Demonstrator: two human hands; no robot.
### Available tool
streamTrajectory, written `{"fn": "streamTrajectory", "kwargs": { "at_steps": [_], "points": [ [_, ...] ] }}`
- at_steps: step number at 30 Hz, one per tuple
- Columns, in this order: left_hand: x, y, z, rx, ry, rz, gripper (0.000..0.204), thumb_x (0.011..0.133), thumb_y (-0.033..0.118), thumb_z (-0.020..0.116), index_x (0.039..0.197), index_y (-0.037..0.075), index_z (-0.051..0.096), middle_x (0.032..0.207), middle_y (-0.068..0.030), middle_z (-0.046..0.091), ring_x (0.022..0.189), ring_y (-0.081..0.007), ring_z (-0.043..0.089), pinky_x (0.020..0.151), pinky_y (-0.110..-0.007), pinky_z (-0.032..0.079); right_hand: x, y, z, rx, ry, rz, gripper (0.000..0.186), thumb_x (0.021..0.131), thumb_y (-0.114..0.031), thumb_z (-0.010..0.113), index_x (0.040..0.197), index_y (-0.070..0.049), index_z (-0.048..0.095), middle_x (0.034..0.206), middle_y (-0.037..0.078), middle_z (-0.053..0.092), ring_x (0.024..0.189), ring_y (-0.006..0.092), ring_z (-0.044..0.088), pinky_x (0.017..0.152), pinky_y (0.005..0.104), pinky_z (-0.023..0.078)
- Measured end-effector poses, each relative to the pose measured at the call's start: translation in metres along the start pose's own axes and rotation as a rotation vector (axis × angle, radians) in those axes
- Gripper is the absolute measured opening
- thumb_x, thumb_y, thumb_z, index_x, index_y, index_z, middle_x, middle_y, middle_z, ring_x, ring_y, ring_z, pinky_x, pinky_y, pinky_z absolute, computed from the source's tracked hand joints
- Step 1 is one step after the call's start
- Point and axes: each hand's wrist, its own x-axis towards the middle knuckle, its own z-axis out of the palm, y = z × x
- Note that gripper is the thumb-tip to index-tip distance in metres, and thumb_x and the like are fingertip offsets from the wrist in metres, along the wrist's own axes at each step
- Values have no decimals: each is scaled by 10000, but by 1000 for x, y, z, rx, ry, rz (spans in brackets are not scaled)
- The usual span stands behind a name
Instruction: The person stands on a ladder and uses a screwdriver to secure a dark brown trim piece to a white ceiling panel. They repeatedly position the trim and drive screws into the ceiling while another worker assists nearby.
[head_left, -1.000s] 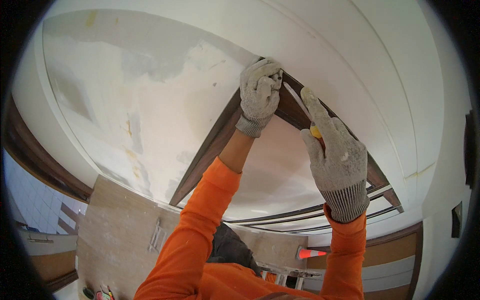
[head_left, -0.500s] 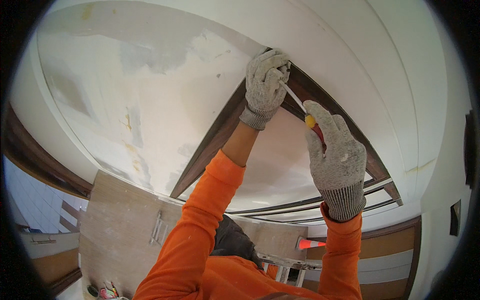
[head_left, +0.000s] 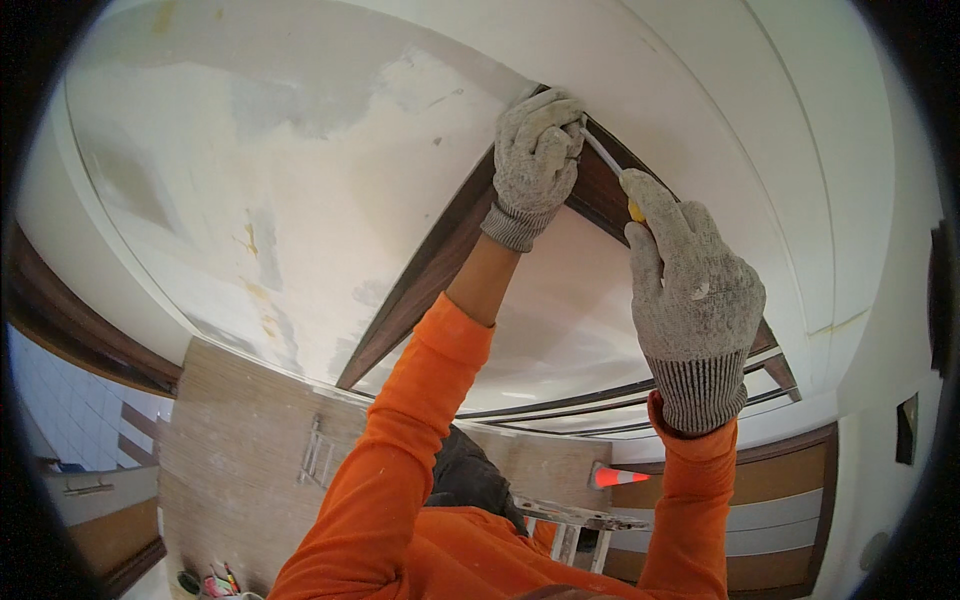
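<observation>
In a grey knit glove, my right hand (head_left: 695, 275) is closed around the yellow and red handle of a screwdriver (head_left: 604, 155). Its metal shaft slants up and left to the top corner of a dark brown wooden door frame (head_left: 420, 270). My left hand (head_left: 538, 150), gloved the same way, lies against that corner with its fingers curled close to the shaft's tip. Whether those fingers pinch anything small is hidden. Most of the handle is covered by my right hand.
Patched white wall (head_left: 320, 190) spreads to the left of the frame. Below me stand a worn ladder (head_left: 580, 517) and an orange and white traffic cone (head_left: 620, 477). A small step ladder (head_left: 318, 455) and several tools (head_left: 220, 580) are on the wood-look floor (head_left: 235, 440).
My right hand has shifted right and slightly up, and the screwdriver now lies closer to the frame's top edge. My left hand stays almost in place at the corner.
</observation>
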Motion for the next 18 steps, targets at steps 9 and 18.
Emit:
{"fn": "streamTrajectory", "kwargs": {
  "at_steps": [9,18],
  "points": [
    [1,-1,-2,10,-25,-8,214,743,-12,711,902,76,598,1203,-60,668,1208,-295,607,1001,-497,484,5,-17,-7,-42,41,54,376,935,-221,716,1305,-256,664,876,33,679,634,184,684,586,335,565],
    [4,2,-1,11,28,6,232,796,-34,702,986,83,638,1207,-80,678,1189,-329,610,989,-467,480,11,-29,-26,-204,-41,20,369,935,-218,709,1300,-259,668,899,29,672,660,188,692,598,336,573]
  ]
}}
